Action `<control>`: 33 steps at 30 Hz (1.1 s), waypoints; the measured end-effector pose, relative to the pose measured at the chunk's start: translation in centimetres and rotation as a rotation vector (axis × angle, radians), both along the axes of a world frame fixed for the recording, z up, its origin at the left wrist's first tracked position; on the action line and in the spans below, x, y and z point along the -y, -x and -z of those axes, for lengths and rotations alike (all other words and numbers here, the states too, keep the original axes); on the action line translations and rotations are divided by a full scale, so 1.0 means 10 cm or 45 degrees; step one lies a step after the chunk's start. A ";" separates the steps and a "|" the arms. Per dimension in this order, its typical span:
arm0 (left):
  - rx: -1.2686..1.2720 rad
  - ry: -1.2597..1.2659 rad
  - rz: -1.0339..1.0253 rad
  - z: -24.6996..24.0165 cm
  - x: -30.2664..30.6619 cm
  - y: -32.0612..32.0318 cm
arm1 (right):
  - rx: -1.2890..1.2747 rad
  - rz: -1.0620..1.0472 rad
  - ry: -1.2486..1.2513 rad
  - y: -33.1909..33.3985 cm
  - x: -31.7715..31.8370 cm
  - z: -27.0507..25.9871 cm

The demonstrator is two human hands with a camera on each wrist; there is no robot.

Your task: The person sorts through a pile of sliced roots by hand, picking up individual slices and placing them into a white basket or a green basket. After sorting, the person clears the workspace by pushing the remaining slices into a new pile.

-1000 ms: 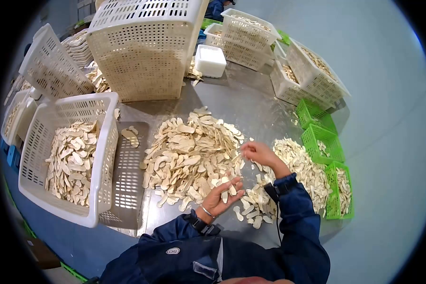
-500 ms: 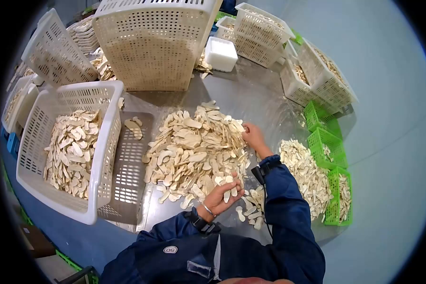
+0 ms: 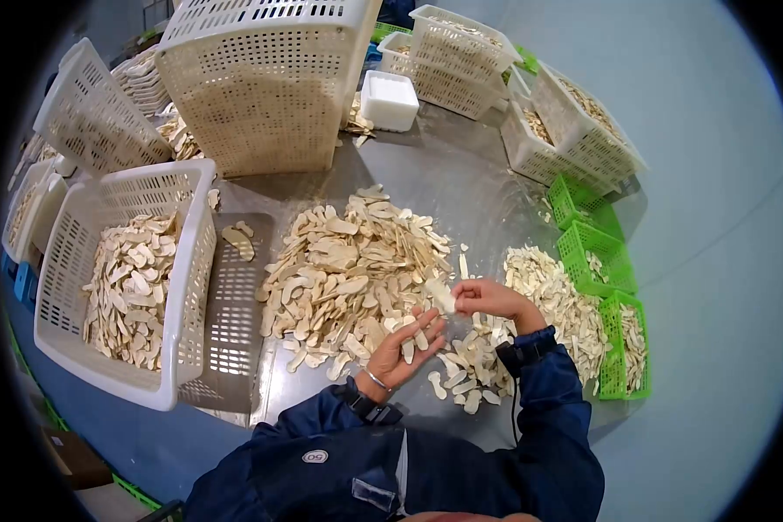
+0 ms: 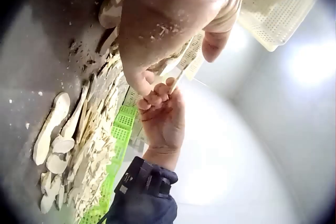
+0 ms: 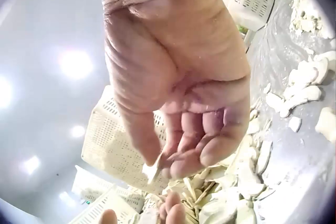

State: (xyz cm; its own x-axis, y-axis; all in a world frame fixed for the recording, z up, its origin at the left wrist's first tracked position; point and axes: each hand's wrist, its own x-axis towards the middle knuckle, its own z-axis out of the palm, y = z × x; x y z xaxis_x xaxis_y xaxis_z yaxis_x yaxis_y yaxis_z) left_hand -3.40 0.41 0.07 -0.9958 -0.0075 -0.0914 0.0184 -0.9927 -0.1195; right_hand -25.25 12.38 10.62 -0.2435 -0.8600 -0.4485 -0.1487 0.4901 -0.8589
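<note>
The left hand (image 3: 398, 352) is palm up beside the large pile of pale slices (image 3: 348, 270), its fingers extended and thumb apart, with slices (image 3: 408, 350) lying across it. Just to its right, the right hand (image 3: 493, 298) pinches a broad slice (image 3: 440, 296) between thumb and fingers, above the pile's right edge. In the right wrist view the right hand (image 5: 181, 87) has its fingers curled, the pinched slice (image 5: 152, 172) at the thumb tip. In the left wrist view the left hand (image 4: 163, 29) partly hides its slices; the right hand (image 4: 164, 124) is close to its fingers.
A white basket (image 3: 172, 348) of slices stands left, a tall perforated crate (image 3: 252, 104) behind the pile. Another slice heap (image 3: 557, 296) lies right, beside green baskets (image 3: 613, 352). A white tub (image 3: 390, 100) and filled crates (image 3: 461, 65) stand at the back.
The right hand has moved from the pile's upper right edge down toward the left hand, now with a broad slice pinched in it. The left hand stays nearly in place, its fingers more extended.
</note>
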 end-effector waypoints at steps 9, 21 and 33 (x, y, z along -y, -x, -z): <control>0.041 0.084 0.061 0.01 0.00 -0.07 | -1.230 0.345 0.186 0.51 0.45 0.82; 0.087 0.157 0.051 -0.01 0.03 -0.05 | -1.471 0.372 0.258 0.75 0.79 1.01; 0.078 0.156 0.048 -0.03 0.00 -0.06 | -0.922 0.649 0.032 0.76 -0.04 0.83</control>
State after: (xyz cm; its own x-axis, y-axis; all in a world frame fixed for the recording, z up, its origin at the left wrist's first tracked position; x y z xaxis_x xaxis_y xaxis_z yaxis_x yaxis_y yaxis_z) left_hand -2.85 0.37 0.40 -0.9882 0.0150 -0.1527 -0.0156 -0.9999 0.0033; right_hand -32.84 12.74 2.33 -0.8164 -0.5771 -0.0186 -0.4287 0.6274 -0.6500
